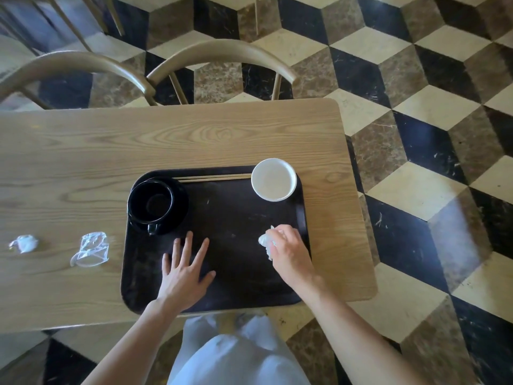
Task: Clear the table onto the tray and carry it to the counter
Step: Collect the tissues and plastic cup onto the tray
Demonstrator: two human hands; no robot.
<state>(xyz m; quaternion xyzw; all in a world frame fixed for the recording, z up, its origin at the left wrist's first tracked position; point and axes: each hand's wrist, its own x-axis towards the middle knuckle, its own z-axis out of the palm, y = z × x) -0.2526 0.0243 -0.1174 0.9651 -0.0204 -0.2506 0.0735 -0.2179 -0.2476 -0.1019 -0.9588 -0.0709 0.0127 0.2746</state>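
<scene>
A dark tray (236, 287) lies on the wooden table (138, 140) near its right end. On the tray stand a black cup on a black saucer (155, 207) at the left, a white paper cup (273, 179) at the far right corner, and wooden chopsticks (213, 178) along the far rim. My left hand (186, 273) rests flat on the tray with fingers spread, holding nothing. My right hand (288, 254) is closed on a crumpled white napkin (265, 241) just above the tray's right side. A clear plastic cup (91, 250) lies on its side on the table, left of the tray. Further left lies another crumpled napkin (25, 243).
Two curved wooden chair backs (222, 51) stand at the table's far side. The floor (416, 134) is patterned in black, brown and cream tiles. The table's right edge is close to the tray. My light skirt (238, 354) shows below the near edge.
</scene>
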